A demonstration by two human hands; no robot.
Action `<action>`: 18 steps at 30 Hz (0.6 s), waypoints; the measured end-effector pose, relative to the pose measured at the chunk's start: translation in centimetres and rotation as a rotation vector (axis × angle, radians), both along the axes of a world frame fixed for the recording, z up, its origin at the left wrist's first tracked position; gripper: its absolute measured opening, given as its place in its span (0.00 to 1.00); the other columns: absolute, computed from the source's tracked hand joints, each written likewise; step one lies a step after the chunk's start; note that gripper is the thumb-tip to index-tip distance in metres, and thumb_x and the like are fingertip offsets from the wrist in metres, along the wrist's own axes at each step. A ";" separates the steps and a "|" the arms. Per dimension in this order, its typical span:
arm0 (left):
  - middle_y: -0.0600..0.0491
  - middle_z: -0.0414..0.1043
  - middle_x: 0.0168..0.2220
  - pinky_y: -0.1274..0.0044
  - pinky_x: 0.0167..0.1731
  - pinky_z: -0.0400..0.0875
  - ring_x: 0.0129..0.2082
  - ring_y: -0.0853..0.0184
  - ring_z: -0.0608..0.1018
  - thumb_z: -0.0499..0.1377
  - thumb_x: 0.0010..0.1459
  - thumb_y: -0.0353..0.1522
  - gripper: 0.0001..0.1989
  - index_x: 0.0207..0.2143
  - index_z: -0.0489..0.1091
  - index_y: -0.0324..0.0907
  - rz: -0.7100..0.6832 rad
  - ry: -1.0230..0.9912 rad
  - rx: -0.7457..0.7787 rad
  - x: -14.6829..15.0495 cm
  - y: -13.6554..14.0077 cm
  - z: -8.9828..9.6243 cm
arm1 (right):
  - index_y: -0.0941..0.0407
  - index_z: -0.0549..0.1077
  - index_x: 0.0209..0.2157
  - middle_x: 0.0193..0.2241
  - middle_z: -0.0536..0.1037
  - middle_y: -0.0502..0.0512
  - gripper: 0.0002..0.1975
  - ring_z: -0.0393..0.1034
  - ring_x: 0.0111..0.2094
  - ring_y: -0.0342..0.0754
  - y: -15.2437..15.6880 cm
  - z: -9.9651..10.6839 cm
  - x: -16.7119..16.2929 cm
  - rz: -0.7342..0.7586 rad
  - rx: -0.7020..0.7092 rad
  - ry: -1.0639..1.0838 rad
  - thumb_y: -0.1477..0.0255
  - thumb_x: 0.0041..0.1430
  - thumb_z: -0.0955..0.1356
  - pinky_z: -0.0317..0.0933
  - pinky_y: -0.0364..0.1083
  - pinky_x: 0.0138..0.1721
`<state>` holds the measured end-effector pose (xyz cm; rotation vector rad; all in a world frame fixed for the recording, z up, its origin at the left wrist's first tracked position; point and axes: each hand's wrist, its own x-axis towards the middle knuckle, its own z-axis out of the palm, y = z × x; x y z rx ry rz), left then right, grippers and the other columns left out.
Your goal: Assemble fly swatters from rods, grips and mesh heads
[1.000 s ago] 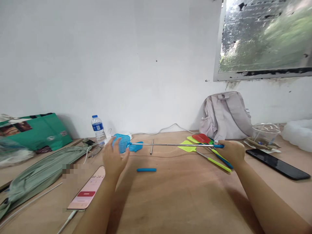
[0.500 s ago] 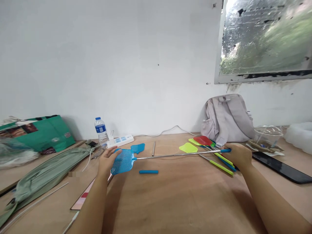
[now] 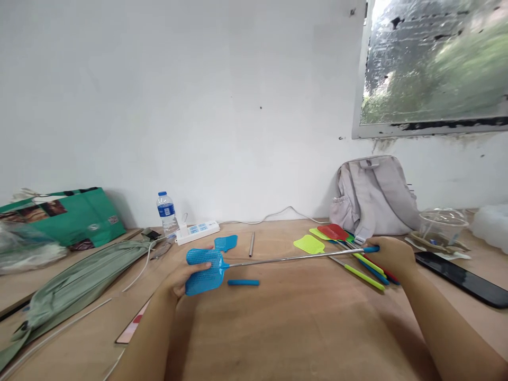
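Note:
A blue fly swatter [image 3: 203,272] with a long metal rod stretches between my two hands above the table. My left hand [image 3: 183,276] is closed on its mesh head, the thumb over the face and the other fingers mostly hidden behind. My right hand [image 3: 390,256] wraps round the blue handle end. Under the rod lies a loose blue handle tube [image 3: 243,282]. Beyond it are a loose blue swatter head [image 3: 226,243] and a thin metal tube [image 3: 251,244]. Close to my right hand, several swatters lie in a pile, among them a red head [image 3: 332,232] and a yellow-green head [image 3: 309,244].
A black phone [image 3: 460,278] and a clear plastic cup [image 3: 442,226] are at the right, a grey backpack [image 3: 375,196] behind. At the left are a water bottle [image 3: 166,212], a power strip [image 3: 197,232], a green bag [image 3: 85,217] and a grey-green cloth item [image 3: 87,278].
My left thumb has moved onto the face of the blue swatter's head, which now sits slightly lower and turned. My right hand keeps its grip on the handle. The view has shifted slightly.

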<state>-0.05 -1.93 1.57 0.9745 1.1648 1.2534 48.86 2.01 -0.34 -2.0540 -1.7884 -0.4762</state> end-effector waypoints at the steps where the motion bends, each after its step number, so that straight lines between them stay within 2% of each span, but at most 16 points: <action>1: 0.49 0.74 0.39 0.70 0.35 0.73 0.37 0.57 0.76 0.69 0.30 0.30 0.35 0.45 0.66 0.45 -0.030 0.001 -0.012 0.2 -0.1 0.0 | 0.51 0.74 0.23 0.22 0.74 0.53 0.12 0.66 0.26 0.50 0.0 0.1 -0.2 0.012 -0.022 -0.007 0.61 0.45 0.62 0.43 0.43 0.22; 8: 0.48 0.75 0.37 0.69 0.39 0.71 0.38 0.57 0.76 0.69 0.29 0.34 0.30 0.40 0.70 0.41 -0.074 0.056 -0.038 0.3 0.4 -0.7 | 0.52 0.73 0.20 0.22 0.74 0.55 0.10 0.67 0.27 0.53 -0.2 1.1 -1.1 0.046 -0.114 -0.060 0.64 0.45 0.63 0.43 0.44 0.22; 13: 0.48 0.75 0.36 0.68 0.37 0.72 0.38 0.56 0.76 0.69 0.31 0.35 0.28 0.39 0.70 0.41 -0.099 0.054 -0.045 0.4 1.1 -2.0 | 0.50 0.75 0.24 0.23 0.74 0.55 0.11 0.68 0.28 0.53 -0.5 1.6 -2.3 0.023 -0.140 -0.074 0.64 0.45 0.62 0.45 0.44 0.22; 18: 0.47 0.74 0.38 0.67 0.38 0.71 0.39 0.56 0.75 0.69 0.32 0.34 0.33 0.45 0.66 0.41 -0.127 0.019 0.015 1.0 1.5 -2.6 | 0.50 0.74 0.22 0.23 0.75 0.53 0.13 0.68 0.28 0.52 -0.8 1.7 -4.5 0.064 -0.159 -0.014 0.62 0.47 0.61 0.46 0.43 0.22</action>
